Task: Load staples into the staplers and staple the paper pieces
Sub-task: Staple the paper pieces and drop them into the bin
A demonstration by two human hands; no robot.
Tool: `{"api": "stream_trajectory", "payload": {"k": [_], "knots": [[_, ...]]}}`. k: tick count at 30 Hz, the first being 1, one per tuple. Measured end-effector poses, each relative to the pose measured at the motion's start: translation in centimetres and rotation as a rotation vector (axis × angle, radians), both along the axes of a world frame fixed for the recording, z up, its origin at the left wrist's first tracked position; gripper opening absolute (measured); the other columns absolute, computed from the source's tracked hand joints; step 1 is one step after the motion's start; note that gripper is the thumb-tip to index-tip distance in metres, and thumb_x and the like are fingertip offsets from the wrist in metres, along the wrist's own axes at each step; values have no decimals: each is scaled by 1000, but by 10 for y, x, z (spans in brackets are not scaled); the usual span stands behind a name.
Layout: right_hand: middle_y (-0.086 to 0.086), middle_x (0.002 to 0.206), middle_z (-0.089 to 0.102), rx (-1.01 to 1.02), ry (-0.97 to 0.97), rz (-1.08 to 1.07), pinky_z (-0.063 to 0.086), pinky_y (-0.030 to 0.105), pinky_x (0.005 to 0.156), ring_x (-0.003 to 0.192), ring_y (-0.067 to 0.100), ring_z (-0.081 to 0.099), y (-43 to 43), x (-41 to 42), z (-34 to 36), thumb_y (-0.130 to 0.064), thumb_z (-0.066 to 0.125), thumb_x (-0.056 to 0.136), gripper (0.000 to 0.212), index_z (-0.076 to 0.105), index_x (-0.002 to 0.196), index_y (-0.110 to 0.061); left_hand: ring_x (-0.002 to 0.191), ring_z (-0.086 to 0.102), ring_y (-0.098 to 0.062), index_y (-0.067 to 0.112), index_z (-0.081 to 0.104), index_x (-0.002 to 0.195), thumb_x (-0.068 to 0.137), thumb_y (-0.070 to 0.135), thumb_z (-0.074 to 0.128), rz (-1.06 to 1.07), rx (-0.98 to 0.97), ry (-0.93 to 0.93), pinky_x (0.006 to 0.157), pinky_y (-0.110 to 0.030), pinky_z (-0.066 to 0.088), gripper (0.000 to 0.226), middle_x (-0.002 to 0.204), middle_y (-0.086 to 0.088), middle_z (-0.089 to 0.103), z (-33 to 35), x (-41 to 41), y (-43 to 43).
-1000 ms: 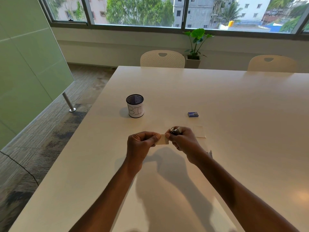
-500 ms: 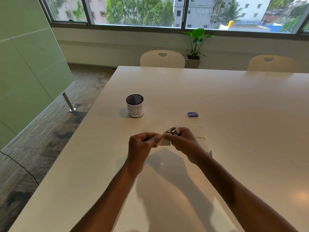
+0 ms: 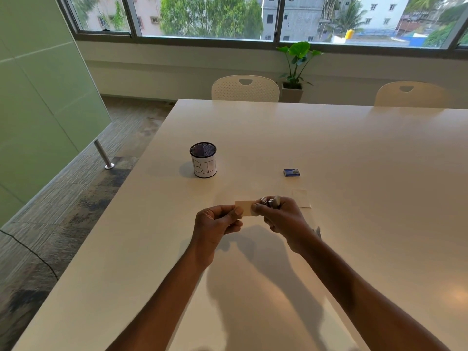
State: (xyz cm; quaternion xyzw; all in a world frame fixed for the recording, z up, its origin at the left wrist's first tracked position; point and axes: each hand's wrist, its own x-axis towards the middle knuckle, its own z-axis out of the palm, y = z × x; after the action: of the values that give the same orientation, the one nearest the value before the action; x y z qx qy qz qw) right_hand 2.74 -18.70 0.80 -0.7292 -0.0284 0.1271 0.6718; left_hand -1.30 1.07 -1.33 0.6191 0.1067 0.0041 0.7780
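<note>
Above the table's middle, my left hand [image 3: 217, 224] pinches the left edge of a small cream paper piece [image 3: 245, 208]. My right hand [image 3: 283, 219] grips a small silvery stapler [image 3: 269, 201], whose tip meets the paper's right edge; most of the stapler is hidden in my fist. Another pale paper piece [image 3: 301, 198] lies flat on the table just beyond my right hand. A small blue staple box [image 3: 291, 172] rests farther back.
A black mesh cup with a white label [image 3: 203, 160] stands at the back left on the white table [image 3: 354, 153]. A small metallic item [image 3: 317, 231] peeks out beside my right wrist. Two white chairs and a potted plant are beyond the far edge.
The paper piece now shows more between my hands, lifted slightly. My right hand with the stapler has shifted a little to the right.
</note>
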Motion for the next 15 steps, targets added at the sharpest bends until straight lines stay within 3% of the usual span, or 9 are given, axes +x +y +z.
{"api": "stream_trajectory", "payload": {"k": [4,7,10,12,15], "knots": [[-1,65,58,36,13,31,41,21,50,57,8,50,-2,-2,-3,-18,74,101,17,78,110,-4,79,75,-27,3,81,112,91,14,82,44,20,-8,78,-32,67,23,91,-20,81,-2,-1,-1],[6,80,61,111,40,55,49,24,59,67,13,56,-4,-6,-8,-26,75,99,34,72,123,-3,77,76,-24,5,81,113,91,17,83,92,44,-18,78,-32,66,25,89,-16,82,-3,1,-1],[14,103,65,235,109,74,50,31,67,80,18,59,-8,-11,-15,-26,60,108,36,67,123,6,75,77,-21,6,82,112,91,19,84,141,51,-30,77,-31,66,25,88,-13,82,-2,2,-2],[16,108,66,292,131,86,51,33,70,86,22,61,-11,-15,-19,-20,52,111,30,67,122,3,76,77,-20,8,82,111,91,18,84,164,41,-44,76,-30,66,23,88,-11,82,-1,1,-3],[15,105,68,263,73,90,54,34,75,90,25,63,-12,-18,-22,-24,65,102,33,71,127,-3,79,78,-22,8,82,112,90,17,84,171,18,-57,76,-29,66,23,91,-10,83,0,0,-4]]}}
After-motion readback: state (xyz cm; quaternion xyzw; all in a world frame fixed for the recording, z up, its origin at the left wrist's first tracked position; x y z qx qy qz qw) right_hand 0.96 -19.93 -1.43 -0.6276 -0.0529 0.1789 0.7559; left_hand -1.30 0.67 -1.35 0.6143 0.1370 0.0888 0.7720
